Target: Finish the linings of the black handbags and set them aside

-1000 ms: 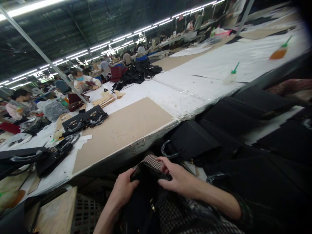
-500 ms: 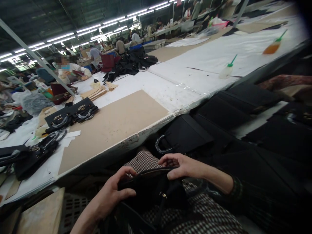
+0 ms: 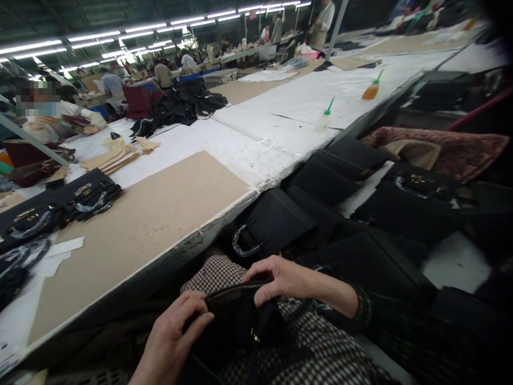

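Note:
A black handbag (image 3: pixel 240 326) lies on my lap over checked trousers. My left hand (image 3: pixel 172 334) grips the bag's left top edge, thumb over the rim. My right hand (image 3: pixel 280 278) curls its fingers over the right top edge of the same bag. Both hands are closed on it, below the front edge of the long table (image 3: pixel 224 208).
A brown board (image 3: pixel 144 219) covers the table in front of me. Black handbags (image 3: pixel 56 206) lie at the table's left. More black bags (image 3: pixel 276 222) are stacked to my right below the table edge. Two glue bottles (image 3: pixel 323 120) stand farther along. Other people work at the far left and back.
The view has swung to the right and down, so the table slid left in view. My hands keep their hold on the bag's top edge; the left hand sits lower in the picture.

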Demonstrator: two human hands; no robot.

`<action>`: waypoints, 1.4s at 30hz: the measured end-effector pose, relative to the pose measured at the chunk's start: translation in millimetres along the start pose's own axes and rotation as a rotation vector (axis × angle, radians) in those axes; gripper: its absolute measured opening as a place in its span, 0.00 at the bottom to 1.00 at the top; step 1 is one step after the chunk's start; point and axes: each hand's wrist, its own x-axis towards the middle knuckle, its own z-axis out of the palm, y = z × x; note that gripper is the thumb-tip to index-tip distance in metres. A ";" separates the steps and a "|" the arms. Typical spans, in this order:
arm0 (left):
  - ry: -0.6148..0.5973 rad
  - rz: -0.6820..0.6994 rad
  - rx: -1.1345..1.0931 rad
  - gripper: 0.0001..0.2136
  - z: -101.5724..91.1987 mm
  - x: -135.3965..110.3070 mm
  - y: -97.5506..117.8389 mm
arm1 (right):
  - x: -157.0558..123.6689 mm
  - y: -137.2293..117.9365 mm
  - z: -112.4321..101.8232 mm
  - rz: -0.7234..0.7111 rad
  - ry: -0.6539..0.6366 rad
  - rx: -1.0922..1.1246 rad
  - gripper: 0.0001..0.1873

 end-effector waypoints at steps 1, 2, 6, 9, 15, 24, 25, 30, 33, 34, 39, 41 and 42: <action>0.035 -0.015 0.003 0.10 1.3 0.0 1.5 | -0.3 -0.8 0.7 -0.012 0.024 -0.027 0.23; 0.070 -0.025 0.004 0.11 2.9 0.3 2.8 | -0.2 -1.2 1.6 -0.022 0.049 -0.048 0.22; 0.163 -0.042 0.035 0.13 10.5 4.1 2.5 | 1.8 3.0 6.8 -0.032 0.144 -0.068 0.19; 0.197 -0.028 0.098 0.13 13.9 7.4 -2.3 | 2.8 6.3 10.4 -0.028 0.202 -0.064 0.18; 0.187 0.013 0.140 0.13 13.4 5.8 -5.6 | 2.2 -1.3 5.8 -0.199 0.208 -0.363 0.11; 0.191 0.021 0.083 0.12 12.8 0.5 -2.6 | 1.8 -9.1 1.2 -0.280 0.078 -0.806 0.11; 0.190 0.027 0.085 0.12 12.8 0.8 -3.0 | 1.1 -11.4 1.9 -0.279 0.068 -0.823 0.12; 0.250 0.016 0.038 0.12 15.3 0.6 -4.1 | 0.2 -12.1 9.2 -0.256 0.081 -0.686 0.14; 0.324 -0.030 0.000 0.13 19.2 -1.3 -2.6 | 3.4 0.9 16.6 -0.241 0.203 -0.387 0.12; 0.349 -0.050 -0.005 0.14 20.6 -1.6 -1.6 | 4.7 5.5 18.8 -0.217 0.243 -0.264 0.11; 0.404 -0.109 0.009 0.14 25.3 1.2 5.5 | 9.4 14.5 22.3 -0.028 0.338 0.050 0.19; 0.408 -0.119 0.004 0.14 25.4 3.2 8.0 | 9.9 13.1 21.2 -0.003 0.342 0.043 0.19; 0.405 -0.129 0.002 0.14 25.2 4.0 8.9 | 10.0 12.6 20.7 -0.004 0.345 0.027 0.18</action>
